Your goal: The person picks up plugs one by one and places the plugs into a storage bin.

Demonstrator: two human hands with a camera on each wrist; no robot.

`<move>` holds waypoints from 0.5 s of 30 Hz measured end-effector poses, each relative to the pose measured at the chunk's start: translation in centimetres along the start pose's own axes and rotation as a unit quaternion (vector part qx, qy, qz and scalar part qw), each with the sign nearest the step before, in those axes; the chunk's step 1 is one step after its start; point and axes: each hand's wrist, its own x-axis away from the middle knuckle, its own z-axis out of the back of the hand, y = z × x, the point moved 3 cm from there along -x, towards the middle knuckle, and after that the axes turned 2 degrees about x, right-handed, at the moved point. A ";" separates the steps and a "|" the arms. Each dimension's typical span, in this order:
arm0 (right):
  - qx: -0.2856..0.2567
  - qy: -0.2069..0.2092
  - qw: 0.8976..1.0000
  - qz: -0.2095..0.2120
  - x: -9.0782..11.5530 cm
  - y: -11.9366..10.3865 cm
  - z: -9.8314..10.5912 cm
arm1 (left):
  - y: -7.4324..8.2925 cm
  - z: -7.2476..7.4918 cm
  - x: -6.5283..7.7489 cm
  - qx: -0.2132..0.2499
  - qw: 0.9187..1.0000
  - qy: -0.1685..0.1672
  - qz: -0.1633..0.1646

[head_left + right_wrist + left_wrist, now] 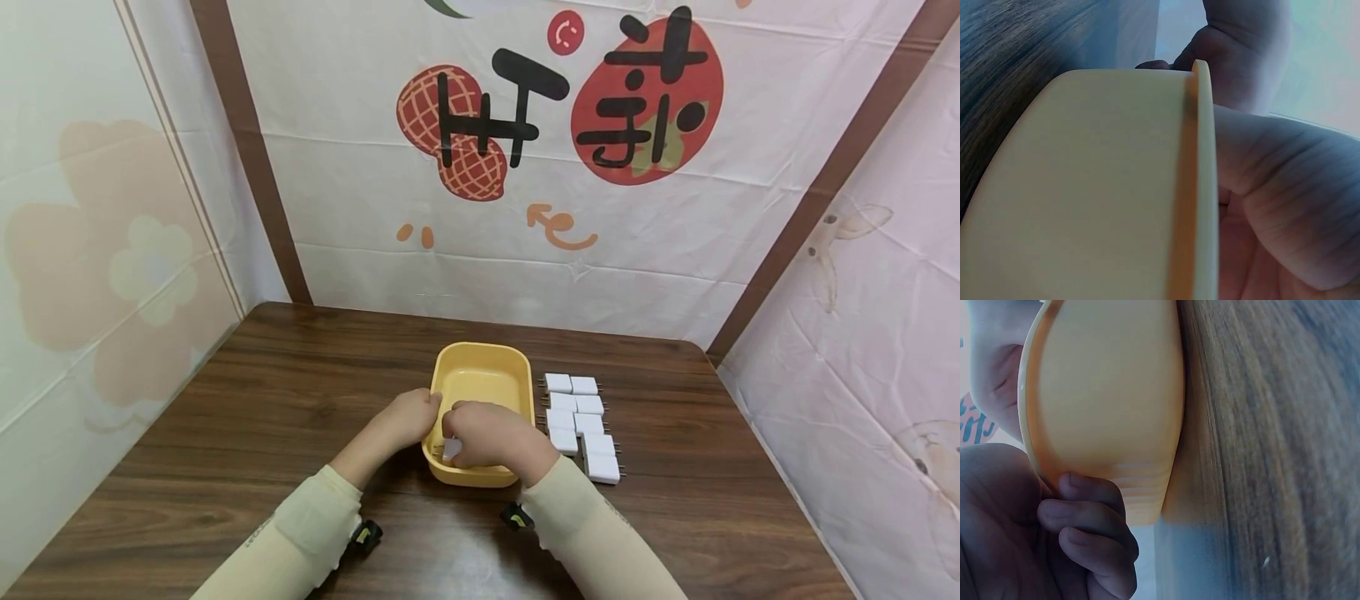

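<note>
A yellow rectangular tub point(483, 385) with rounded corners stands on the table. My left hand point(408, 415) grips its left rim; in the left wrist view, curled fingers point(1088, 515) lie against the tub's outer wall point(1110, 387). Reaching over the near right side, my right hand point(491, 433) is down inside the tub. It pinches a white plug adapter point(452, 450) by the near left corner, prongs pointing left. In the right wrist view the tub wall point(1085, 181) hides that hand's fingertips and the adapter.
Right of the tub, several white plug adapters point(562, 421) lie close together in two rough columns, metal prongs facing outward. They rest on a dark wood-grain table point(315, 367). Printed cloth walls point(487, 267) rise behind and at both sides.
</note>
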 end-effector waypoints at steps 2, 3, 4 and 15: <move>-0.001 -0.002 1.000 0.003 -0.1 -0.1 0.0 | 0.0 0.0 0.1 0.000 1.000 0.000 0.001; -0.001 -0.003 1.000 0.005 -0.2 -0.1 0.0 | 0.0 0.0 0.0 0.000 1.000 0.000 0.001; -0.003 -0.003 1.000 0.008 -0.2 -0.2 0.0 | -0.1 0.0 0.0 0.000 1.000 0.000 0.002; -0.038 -0.024 0.999 0.021 -0.9 0.0 -0.6 | -0.4 -0.3 -0.6 0.005 1.000 0.006 0.006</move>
